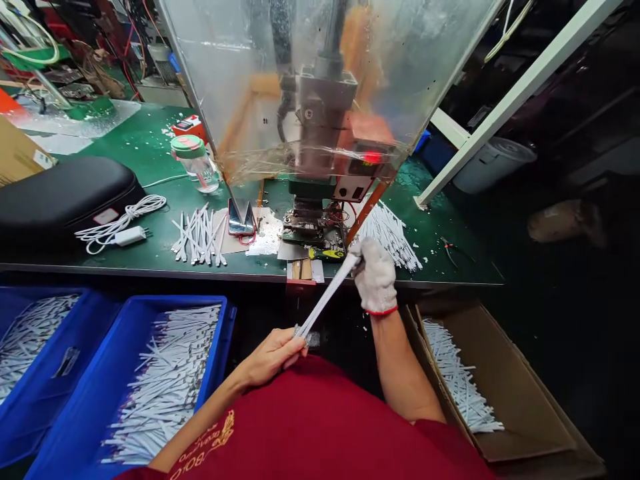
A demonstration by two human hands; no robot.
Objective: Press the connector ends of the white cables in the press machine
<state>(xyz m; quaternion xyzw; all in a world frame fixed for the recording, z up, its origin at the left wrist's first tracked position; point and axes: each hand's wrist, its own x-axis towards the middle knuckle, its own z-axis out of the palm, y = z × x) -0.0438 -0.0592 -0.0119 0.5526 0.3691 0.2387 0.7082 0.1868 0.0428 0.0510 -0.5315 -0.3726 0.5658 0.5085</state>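
Observation:
My bare left hand (273, 353) is closed in a pinch on the near end of a long white strip (327, 297), close to my red shirt. My right hand (375, 275), in a white knit glove, is closed on the far end of the same strip at the front edge of the green bench (150, 153). The strip runs slanted between both hands. Just beyond the gloved hand stands a press machine (320, 133) behind a clear plastic shield (240, 80).
Blue bins (220, 360) of white strips sit at lower left, a cardboard box (525, 413) with more at lower right. On the bench lie strip piles (200, 233), (393, 233), a phone (241, 217), a charger cable (120, 227), a black case (60, 197), a jar (195, 160), and pliers (453, 250).

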